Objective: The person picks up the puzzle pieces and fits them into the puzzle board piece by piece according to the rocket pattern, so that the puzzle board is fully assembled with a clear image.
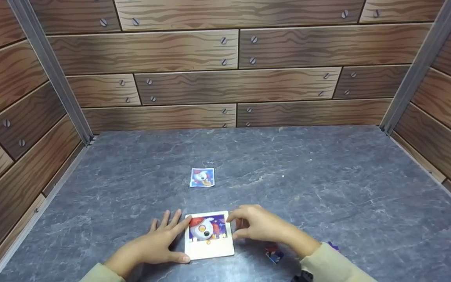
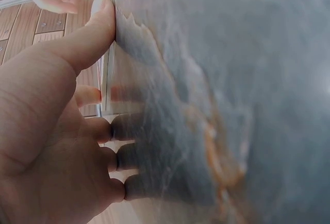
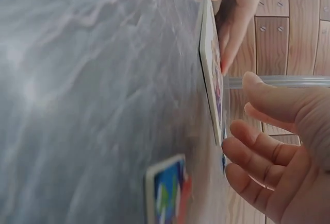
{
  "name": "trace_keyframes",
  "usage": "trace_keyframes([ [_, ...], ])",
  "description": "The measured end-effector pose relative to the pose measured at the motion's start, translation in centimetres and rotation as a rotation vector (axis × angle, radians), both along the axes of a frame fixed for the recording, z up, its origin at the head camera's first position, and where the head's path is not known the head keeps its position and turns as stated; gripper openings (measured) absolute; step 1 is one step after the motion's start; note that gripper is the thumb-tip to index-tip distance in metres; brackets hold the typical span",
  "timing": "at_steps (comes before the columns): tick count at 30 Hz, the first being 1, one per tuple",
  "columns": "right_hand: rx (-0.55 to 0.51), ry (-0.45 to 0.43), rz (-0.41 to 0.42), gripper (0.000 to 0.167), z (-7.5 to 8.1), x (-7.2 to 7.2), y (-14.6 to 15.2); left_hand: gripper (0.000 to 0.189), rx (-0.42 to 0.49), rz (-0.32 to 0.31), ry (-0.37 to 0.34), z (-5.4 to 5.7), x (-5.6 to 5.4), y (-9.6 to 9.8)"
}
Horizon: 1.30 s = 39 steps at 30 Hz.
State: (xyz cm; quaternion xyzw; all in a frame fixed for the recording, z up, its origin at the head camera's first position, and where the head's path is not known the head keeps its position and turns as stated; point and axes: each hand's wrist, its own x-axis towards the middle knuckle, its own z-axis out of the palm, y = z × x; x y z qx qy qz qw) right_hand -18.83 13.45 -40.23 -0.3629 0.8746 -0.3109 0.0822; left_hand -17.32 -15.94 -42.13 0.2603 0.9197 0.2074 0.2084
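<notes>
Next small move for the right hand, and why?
Probably reach for one of the loose pieces and pick it up: the lower part of the puzzle board is bare, the right hand appears to hold nothing, and the left hand touches the board's left side, so it could steady it.

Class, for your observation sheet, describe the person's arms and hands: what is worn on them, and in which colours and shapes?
Both hands, left and right, are bare, with no gloves or rings visible. The left sleeve and right sleeve are pale greenish-beige and plain, ending above the wrists. A small black object shows beside the right cuff, too cropped to identify.
</notes>
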Motion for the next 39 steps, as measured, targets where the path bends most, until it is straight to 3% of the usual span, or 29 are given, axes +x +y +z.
trace_keyframes([
  [20,-0.07,-0.009,-0.058,0.038,0.5,1.6,7.0,0.099,0.005,-0.005,0.006,0.3,0.2,-0.1],
  [31,-0.083,-0.148,0.011,0.039,-0.5,2.8,9.7,0.1,-0.012,-0.002,0.004,0.4,0.0,0.0],
  [39,0.031,-0.187,0.054,0.04,-0.5,3.3,9.8,0.1,0.001,-0.006,0.007,0.0,0.0,-0.1],
])
